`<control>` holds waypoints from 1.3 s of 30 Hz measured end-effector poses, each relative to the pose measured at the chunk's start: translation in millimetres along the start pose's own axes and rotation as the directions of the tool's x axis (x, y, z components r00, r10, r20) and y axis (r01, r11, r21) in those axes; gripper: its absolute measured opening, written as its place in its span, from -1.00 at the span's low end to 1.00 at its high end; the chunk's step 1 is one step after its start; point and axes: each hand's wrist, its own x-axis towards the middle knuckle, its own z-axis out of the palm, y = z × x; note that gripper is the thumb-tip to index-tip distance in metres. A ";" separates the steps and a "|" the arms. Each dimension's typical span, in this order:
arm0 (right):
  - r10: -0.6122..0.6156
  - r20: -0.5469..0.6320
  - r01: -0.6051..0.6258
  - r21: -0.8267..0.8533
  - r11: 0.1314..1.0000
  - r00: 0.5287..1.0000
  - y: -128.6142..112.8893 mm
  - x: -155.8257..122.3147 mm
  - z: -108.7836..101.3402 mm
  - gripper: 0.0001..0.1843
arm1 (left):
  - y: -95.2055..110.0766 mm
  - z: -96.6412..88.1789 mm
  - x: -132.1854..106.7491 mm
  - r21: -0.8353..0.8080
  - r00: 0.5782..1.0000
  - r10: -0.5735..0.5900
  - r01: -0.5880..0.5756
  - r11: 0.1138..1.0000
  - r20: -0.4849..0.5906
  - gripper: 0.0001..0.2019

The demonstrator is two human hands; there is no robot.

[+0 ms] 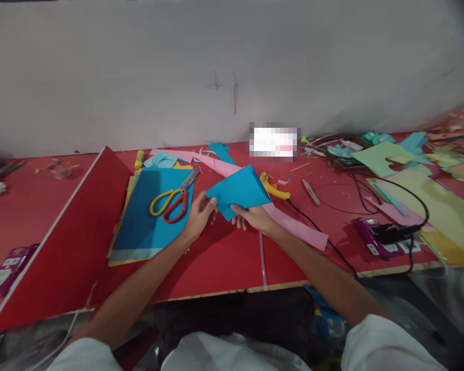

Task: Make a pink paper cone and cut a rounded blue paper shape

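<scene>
A folded sheet of blue paper [239, 191] is held above the red table, tilted, between my two hands. My left hand [201, 215] pinches its left corner, thumb on top. My right hand [253, 216] grips its lower edge, with the thumb on top and the fingers underneath. Left of my left hand, scissors [174, 198] with one yellow and one red handle lie on a stack of blue paper [133, 226]. Just beyond the folded sheet is a yellow glue gun [274, 189], partly hidden by it. A pink paper strip [299, 229] passes beneath my right arm.
A red upright divider [81, 226] stands on the left. A purple power strip [377, 239] with black cables lies at right, near green paper sheets [382, 157]. A cutter-like pen tool [311, 192] and a glue stick [139, 159] lie farther back.
</scene>
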 end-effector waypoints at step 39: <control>-0.334 -0.454 0.230 -0.270 0.935 0.826 -21.0 -0.9 -20.8 -0.24 | 6.1 -7.5 0.3 0.392 0.953 -0.160 0.048 0.919 0.259 -0.32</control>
